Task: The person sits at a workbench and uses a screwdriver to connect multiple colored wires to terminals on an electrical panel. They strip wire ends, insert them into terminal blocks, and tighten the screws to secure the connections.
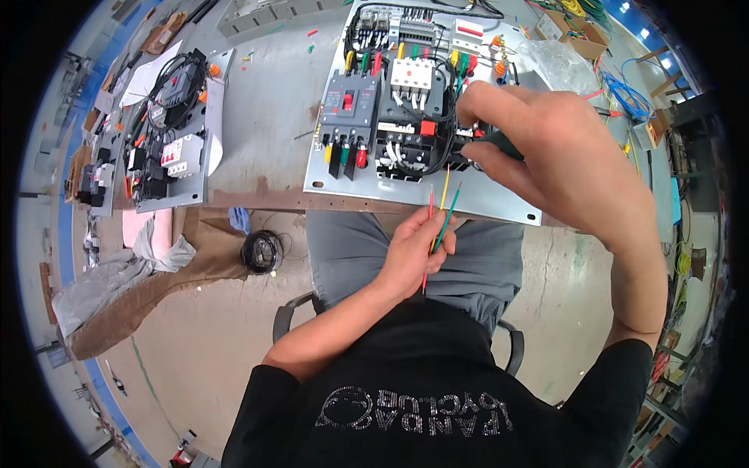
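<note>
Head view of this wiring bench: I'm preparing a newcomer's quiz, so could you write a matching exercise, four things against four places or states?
Things:
1. Left hand
2. Right hand
3. Black cable coil
4. Circuit breaker with red toggle

Places or states:
A. Lying on the floor
B. On the left part of the metal mounting plate
C. Holding red, yellow and green wires
D. Over the plate's right side

Pairs: 1-C, 2-D, 3-A, 4-B

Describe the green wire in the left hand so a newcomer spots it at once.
Start at the metal plate with electrical parts on it, at top centre. By its near edge, the left hand pinches several thin wires. The green wire is the rightmost at the upper end: its colour sets it apart from the yellow wire and the red wire to its left.
</note>
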Demonstrator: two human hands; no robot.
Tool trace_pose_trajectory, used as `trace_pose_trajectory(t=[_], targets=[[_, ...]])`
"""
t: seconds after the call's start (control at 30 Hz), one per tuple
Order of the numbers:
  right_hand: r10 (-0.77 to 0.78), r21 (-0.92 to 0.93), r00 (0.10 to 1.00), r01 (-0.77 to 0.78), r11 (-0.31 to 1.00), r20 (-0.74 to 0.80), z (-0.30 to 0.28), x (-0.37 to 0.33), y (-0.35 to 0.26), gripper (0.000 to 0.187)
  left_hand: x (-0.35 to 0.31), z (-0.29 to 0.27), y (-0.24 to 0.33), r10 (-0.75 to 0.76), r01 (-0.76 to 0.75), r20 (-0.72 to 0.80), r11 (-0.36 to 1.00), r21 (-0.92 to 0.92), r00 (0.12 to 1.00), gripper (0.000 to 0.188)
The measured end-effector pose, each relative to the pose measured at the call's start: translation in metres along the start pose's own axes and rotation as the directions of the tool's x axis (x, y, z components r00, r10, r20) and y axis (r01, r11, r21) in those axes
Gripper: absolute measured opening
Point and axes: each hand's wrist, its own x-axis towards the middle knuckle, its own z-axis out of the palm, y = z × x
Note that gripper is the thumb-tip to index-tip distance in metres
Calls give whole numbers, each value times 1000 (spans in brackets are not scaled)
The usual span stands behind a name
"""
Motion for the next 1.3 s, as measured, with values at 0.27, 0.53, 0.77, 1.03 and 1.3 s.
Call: trace_pose_trajectory(t=[0.27, 0.53, 0.77, 1.03, 1.3], targets=[[-234, 84, 969, 240, 967, -74, 3, 6, -4, 50, 2, -4, -4, 26, -26, -13, 999, 20, 1000, 25], [68, -94, 985, -54, 994, 157, -18, 12, -27, 36, 5, -5, -4, 59, -58, -15, 997, 43, 998, 25], [75, -157, 994, -61, 986, 83, -24, 3, -36, 32, 10, -3, 1, 81, -81, -2, 994, 75, 997, 25], [-51, -46, 998, 49, 998, -29, -11, 3, -35, 32, 15, -4, 2, 114, -114, -1, 990, 83, 993, 21], [-81, -57, 997, 80, 995, -17, -12, 1, -30, 27, 12, 4, 2, 101, -100, -12, 993, 59, 995, 19]])
